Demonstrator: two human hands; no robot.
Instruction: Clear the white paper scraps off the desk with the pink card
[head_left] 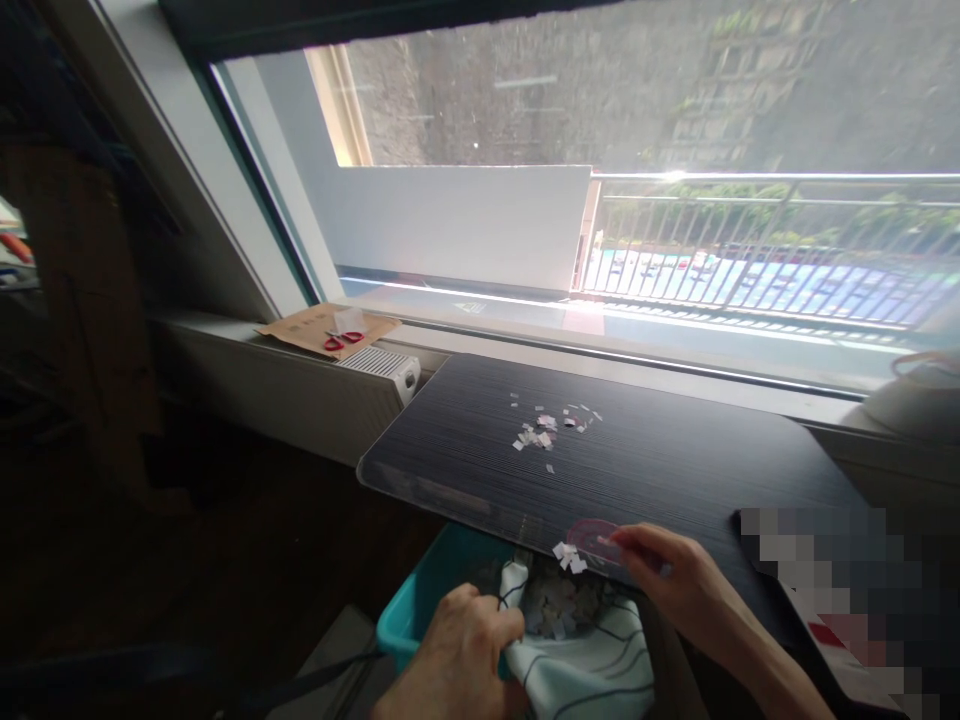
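Gripping the rim of a pale bag with thin dark lines, the left hand has its fingers curled closed beside a teal plastic bin. Small whitish paper scraps lie inside the bag. The right hand is at the near edge of a dark wood-grain table, fingertips close together by a pink oval; whether they pinch anything, I cannot tell. Loose white paper pieces sit just left of them, and more scattered scraps lie farther back, left of the table's middle.
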